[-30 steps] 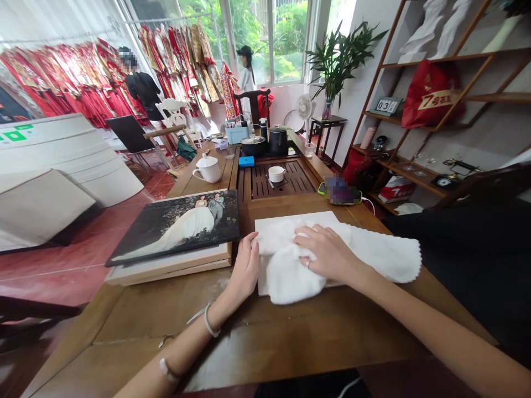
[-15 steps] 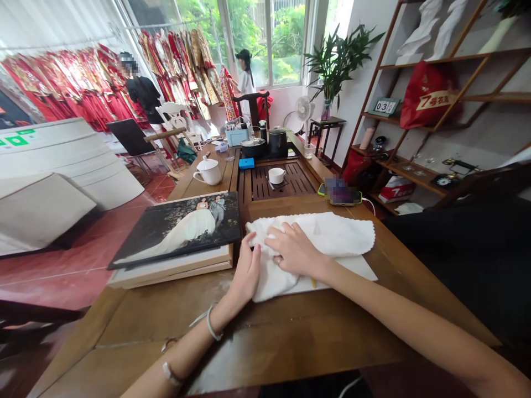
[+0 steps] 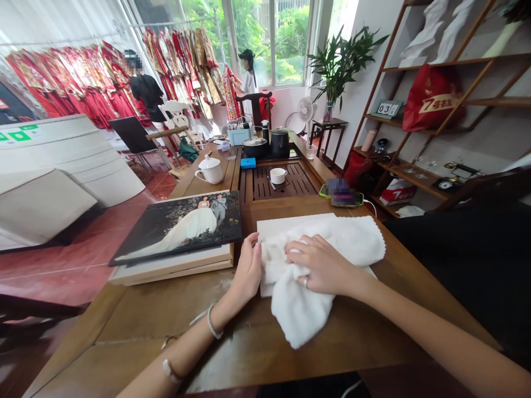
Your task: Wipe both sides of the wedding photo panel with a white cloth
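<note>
My right hand (image 3: 321,264) is closed on a bunched white cloth (image 3: 302,315), pressing it onto a flat white board (image 3: 290,224). One end of the cloth hangs over the board's near edge onto the wooden table, and the other spreads to the right. At the board's left edge rests my left hand (image 3: 248,268), fingers stretched out and upright, holding nothing. Just left of that hand lies a wedding photo panel (image 3: 186,224) on top of a pale, thick-edged panel (image 3: 178,268).
Beyond the board are a slatted tea tray (image 3: 261,185) with a small white cup (image 3: 277,176), a lidded white mug (image 3: 209,169) and a blue box (image 3: 248,163). A phone (image 3: 342,194) on a cable lies at the right edge. Two people stand by clothes racks behind.
My right hand has slid right with the cloth, baring the board's left and upper parts. The cloth's near end now drapes past the board's edge. My left hand stays almost in place.
</note>
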`<state>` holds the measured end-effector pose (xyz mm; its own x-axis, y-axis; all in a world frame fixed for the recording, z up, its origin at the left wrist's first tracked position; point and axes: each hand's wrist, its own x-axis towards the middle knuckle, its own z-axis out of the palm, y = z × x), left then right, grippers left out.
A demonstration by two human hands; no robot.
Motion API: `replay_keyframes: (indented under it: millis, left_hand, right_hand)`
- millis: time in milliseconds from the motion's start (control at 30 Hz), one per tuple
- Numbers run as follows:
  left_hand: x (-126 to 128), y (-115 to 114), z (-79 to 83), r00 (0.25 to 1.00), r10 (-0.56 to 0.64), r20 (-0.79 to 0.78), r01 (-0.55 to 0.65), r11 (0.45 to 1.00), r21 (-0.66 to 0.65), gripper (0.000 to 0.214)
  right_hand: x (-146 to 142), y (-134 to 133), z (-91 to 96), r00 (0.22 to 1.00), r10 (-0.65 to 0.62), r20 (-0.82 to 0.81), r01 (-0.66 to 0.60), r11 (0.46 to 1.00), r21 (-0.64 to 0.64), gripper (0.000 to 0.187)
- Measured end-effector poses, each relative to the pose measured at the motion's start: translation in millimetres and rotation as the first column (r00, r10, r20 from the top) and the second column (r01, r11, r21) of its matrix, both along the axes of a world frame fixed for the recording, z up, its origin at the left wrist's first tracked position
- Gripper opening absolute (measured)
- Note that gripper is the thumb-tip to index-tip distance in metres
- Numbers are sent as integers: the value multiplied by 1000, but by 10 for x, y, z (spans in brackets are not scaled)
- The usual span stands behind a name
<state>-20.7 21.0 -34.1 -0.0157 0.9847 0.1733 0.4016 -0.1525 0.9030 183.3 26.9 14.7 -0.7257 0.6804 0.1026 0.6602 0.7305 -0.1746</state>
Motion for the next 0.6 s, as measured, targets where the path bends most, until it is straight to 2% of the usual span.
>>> replay_keyframes:
  millis: [233,367,500,600]
  left_hand:
    - [-2,-4,18,1000,-10,-4,10,1000,-13,47]
    - [1,-7,24,1000,3,27,-2,1000,-8,50]
    - [-16,-13,6,997,3,71,-3,1000,4,48]
    - [-34,9,-52,986,-2,166,1,1000,4,46]
  right_hand:
    - [-414,403,-61,983,-173,58,164,978,125,20]
    - [-553,402,-110,991,-132,6,129,978,165,28]
    - [-497,184,-114,995,14,-99,-6,997,77,27]
    - [-385,13,-51,938,67,-340,-117,985,-128,22]
